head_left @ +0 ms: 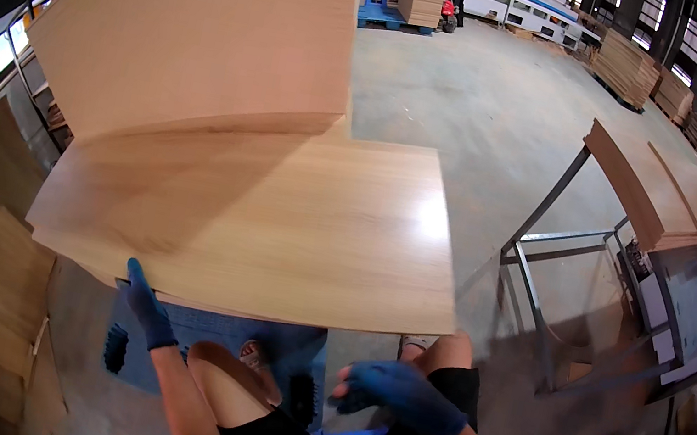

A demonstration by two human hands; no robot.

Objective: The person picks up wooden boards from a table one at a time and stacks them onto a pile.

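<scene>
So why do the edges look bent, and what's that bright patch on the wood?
Head view: the fisheye lens bows straight lines near the dark rim, as on the metal frame; the patch is lamp glare on the glossy board; the right hand is slightly motion-blurred, the left hand sharper.

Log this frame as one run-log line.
left hand: on near edge of wood panel | right hand: free, above knee | metal rack at right
</scene>
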